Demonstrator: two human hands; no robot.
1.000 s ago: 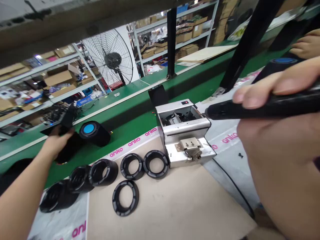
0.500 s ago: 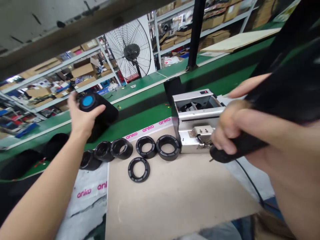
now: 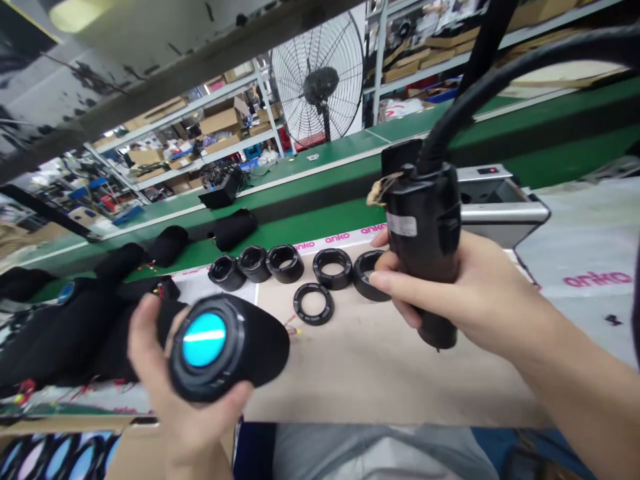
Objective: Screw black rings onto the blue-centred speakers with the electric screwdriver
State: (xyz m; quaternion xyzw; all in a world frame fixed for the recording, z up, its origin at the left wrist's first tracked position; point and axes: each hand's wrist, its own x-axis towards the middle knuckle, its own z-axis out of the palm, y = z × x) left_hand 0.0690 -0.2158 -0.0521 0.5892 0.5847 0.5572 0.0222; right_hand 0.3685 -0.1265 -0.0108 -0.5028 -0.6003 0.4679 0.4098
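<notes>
You see a bright, evenly lit scene; wide-angle distortion bends the edges, and glare whitens the blue speaker cap [image 3: 204,339].

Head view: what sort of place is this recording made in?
Most likely a factory assembly line. A green conveyor belt runs past the workbench, black ring parts lie in a row, and the right hand grips a corded power screwdriver. Shelving stacked with cartons stands behind.

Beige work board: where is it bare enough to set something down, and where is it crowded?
The beige work board is bare between the lone ring and its near edge, under the right hand. Its far edge is crowded with black rings; black cylinders fill the left.
</notes>
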